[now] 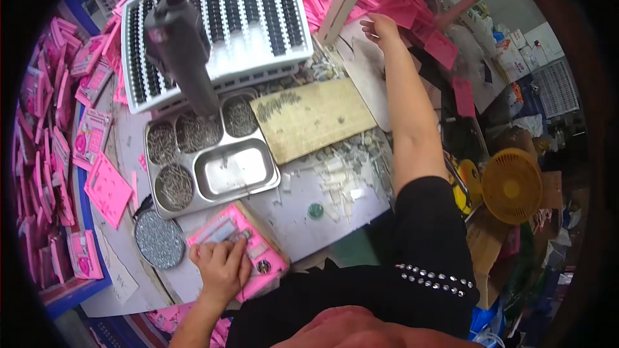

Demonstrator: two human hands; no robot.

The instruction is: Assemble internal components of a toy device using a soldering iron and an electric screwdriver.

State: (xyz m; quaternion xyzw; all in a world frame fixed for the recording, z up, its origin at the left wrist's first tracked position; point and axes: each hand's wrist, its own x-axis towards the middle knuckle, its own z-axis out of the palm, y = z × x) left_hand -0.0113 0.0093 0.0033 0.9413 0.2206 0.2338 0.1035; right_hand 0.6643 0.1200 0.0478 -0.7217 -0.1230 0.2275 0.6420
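Note:
On the near table edge lies a pink plastic casing (263, 249) with a grey strip and a small round metallic part set in it. My left hand (222, 267) is closed on its left side, fingers curled over the top; what lies under the fingertips is hidden. My right arm is stretched far forward, and my right hand (383, 31) hovers by the pink plastic pieces (403, 9) at the back right, fingers apart and apparently holding nothing. Beyond the casing stands a steel compartment tray (271, 183) with small metal screws or pins in several of its wells.
A dark power screwdriver (177, 38) hangs over the steel tray. Behind stands a white rack (258, 51) with rows of black parts. A yellowish board (316, 119), plastic scraps (338, 180), a glittery round pouch (159, 240) and stacked pink casings (48, 154) surround the work area.

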